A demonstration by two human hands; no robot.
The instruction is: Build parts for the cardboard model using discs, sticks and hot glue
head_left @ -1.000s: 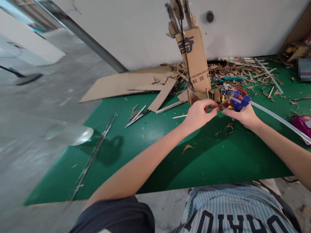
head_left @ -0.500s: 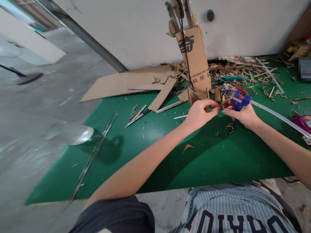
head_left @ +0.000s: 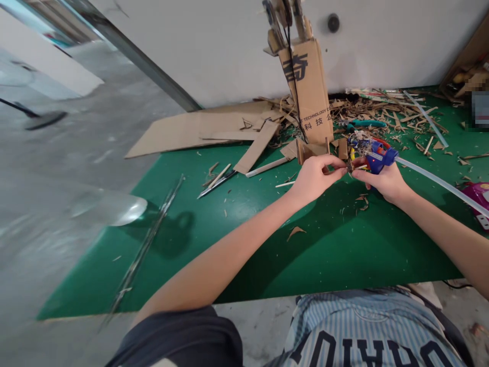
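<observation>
Near the middle right of the table, both my hands meet. My left hand (head_left: 315,176) is closed, its thumb and fingertips pinching a small brown cardboard piece (head_left: 349,165). Close against it is my right hand (head_left: 387,182), wrapped round a blue hot glue gun (head_left: 380,157). The thumb and fingertips of that hand also reach the small piece, where a short pale stick (head_left: 359,167) shows. Glue strings cling about the gun's nozzle end, and a long clear glue stick (head_left: 439,177) runs out of its back. The fingers partly hide the small piece and the gun's handle.
Behind my hands stands a tall cardboard structure (head_left: 311,94) with a black cable. Cardboard scraps (head_left: 397,114) and teal-handled pliers (head_left: 367,124) lie at the back. A pen-like knife (head_left: 217,184) and cardboard strips are to the left, a purple power strip (head_left: 477,196) at the right.
My hands stay almost in place, with the piece between the fingertips turned slightly. The short pale stick by my right fingertips now shows more plainly. The view has shifted a little.
</observation>
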